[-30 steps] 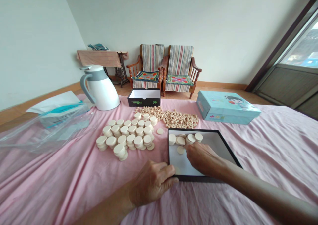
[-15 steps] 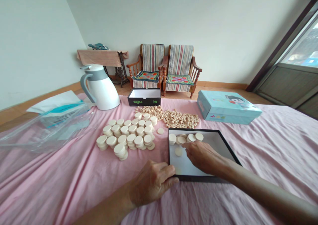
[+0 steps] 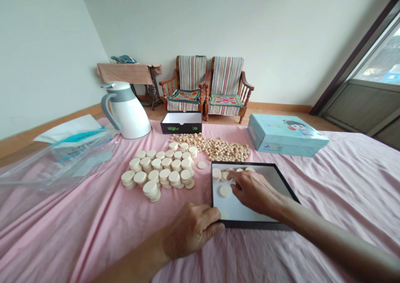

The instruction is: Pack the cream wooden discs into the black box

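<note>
My left hand (image 3: 193,229) is closed on the near left corner of a shallow black-rimmed box (image 3: 250,224), thumb and fingers at its edge. Over the inside of that box is my right hand (image 3: 251,189), its fingers bent down onto the pale round discs along the far wall. The fingertips touch a disc (image 3: 225,176) there; the grip itself is partly hidden. One disc stack (image 3: 216,174) stands in the far left corner, and a single disc (image 3: 224,191) lies flat nearer to me. Left of the box, many stacked discs (image 3: 165,174) stand in rows on the pink cloth.
Behind the discs lies a heap of small wooden beads (image 3: 226,150), with an open black box (image 3: 181,127) beyond. A white jug (image 3: 129,114) and clear plastic packaging (image 3: 84,158) are at the left. A light-blue box (image 3: 287,135) sits at the back right.
My right hand has shifted slightly forward and up over the discs along the far wall, covering more of them. My left hand stays at the box corner.
</note>
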`<state>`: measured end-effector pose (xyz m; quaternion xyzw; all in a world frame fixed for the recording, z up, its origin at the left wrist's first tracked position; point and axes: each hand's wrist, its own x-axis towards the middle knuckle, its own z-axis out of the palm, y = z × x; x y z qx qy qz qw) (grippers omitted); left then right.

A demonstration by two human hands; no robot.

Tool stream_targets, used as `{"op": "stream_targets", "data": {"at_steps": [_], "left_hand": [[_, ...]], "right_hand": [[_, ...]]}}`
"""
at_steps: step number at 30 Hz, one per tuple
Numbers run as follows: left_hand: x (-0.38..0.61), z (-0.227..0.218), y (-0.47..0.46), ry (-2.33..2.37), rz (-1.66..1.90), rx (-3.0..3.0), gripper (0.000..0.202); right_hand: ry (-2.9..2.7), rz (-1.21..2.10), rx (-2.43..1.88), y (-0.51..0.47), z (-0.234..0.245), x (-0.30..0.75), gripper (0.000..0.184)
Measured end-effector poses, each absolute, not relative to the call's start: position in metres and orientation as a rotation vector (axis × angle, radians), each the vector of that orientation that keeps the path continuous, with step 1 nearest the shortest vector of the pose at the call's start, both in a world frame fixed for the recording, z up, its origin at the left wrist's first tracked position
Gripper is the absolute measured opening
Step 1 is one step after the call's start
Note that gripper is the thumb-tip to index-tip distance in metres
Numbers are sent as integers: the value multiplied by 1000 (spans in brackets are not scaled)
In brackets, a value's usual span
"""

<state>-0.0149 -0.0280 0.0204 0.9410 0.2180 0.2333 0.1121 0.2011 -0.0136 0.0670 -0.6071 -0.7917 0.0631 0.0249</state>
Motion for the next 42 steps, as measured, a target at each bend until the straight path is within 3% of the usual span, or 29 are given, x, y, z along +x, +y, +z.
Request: {"op": "stream_targets", "data": {"at_steps": [12, 21, 25, 29, 42], "left_hand": [[-15, 17, -28, 651, 693, 2764, 26], [-16, 18, -29, 662, 651, 2760, 24], [-15, 19, -29, 655, 663, 2769, 24], [-15, 18, -29, 645, 684, 2762, 24], [-15, 20, -29, 658, 690, 2764, 25]], "right_hand": [[-2667, -63, -1584, 8, 64, 206, 28], [-2608, -138, -1655, 11, 65, 198, 4], [-2540, -167, -1701, 8, 67, 201, 5], [-2520, -296, -1781, 2, 67, 203, 18], [-2599, -461, -1739, 2, 63, 186, 16]]}}
